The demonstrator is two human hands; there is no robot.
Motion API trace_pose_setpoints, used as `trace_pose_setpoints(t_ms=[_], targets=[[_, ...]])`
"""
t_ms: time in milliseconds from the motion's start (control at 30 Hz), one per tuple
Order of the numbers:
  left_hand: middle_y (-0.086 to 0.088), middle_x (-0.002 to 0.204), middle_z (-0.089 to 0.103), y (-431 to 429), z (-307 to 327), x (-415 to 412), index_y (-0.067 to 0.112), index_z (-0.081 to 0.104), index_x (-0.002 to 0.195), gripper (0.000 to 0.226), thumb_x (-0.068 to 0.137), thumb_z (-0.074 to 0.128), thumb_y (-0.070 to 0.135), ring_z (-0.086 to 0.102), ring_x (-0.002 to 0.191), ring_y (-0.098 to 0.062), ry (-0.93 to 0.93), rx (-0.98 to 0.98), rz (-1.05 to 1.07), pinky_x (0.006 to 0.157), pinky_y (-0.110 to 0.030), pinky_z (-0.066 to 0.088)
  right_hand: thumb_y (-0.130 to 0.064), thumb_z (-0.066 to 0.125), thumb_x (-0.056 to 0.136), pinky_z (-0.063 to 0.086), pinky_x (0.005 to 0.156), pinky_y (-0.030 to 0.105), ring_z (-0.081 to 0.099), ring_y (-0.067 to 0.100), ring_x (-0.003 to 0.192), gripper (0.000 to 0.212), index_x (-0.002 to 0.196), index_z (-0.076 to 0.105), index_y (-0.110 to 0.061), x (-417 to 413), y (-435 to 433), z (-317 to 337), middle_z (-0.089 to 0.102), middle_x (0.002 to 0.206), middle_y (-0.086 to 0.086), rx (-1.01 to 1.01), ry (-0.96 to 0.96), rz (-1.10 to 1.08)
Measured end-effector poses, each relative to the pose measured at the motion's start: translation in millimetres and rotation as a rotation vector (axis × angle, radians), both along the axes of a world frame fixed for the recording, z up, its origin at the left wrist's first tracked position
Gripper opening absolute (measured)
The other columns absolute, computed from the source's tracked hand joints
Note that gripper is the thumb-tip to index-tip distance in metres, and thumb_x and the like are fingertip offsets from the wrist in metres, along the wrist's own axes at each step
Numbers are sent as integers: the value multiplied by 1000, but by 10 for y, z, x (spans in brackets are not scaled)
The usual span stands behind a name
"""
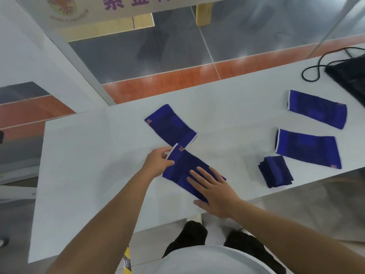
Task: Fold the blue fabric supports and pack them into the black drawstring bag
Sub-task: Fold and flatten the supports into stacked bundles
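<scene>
On the white table point(88, 175), the left hand point(158, 163) pinches the white-trimmed end of a blue support point(182, 167) between thumb and curled fingers. The support runs diagonally from that hand to the right hand point(214, 189). The right hand lies flat on the support's nearer end, with fingers straight and spread, pressing the cloth to the table. Just beyond the pinched end, a second support point(170, 125) lies flat, its white-edged end meeting the first. Further right, near the table's front edge, sits a folded support point(275, 172), apart from both hands. Past it, a third support point(308, 149) and a fourth support point(318, 109) lie flat. At the far right lies the black bag point(349, 78), its cord point(316, 68) looped on the table.
</scene>
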State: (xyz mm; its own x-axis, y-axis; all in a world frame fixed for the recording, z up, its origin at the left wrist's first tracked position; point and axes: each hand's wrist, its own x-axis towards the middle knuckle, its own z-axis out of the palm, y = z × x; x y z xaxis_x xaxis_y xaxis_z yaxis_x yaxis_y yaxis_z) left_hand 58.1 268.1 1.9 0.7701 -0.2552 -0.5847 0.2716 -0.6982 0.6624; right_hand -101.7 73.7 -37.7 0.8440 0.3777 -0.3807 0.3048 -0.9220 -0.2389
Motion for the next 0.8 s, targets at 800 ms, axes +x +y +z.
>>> trace_pose_setpoints(t_ms=[800], targets=[[4, 111, 62, -383, 335, -915, 18, 63, 116, 28, 89, 68, 14, 57, 98, -10, -480, 87, -223, 79, -15, 47, -62, 24, 95, 9, 124, 47, 10, 26, 154, 69, 152, 39, -26, -450, -216, 111, 27, 164, 1, 111, -116, -489]])
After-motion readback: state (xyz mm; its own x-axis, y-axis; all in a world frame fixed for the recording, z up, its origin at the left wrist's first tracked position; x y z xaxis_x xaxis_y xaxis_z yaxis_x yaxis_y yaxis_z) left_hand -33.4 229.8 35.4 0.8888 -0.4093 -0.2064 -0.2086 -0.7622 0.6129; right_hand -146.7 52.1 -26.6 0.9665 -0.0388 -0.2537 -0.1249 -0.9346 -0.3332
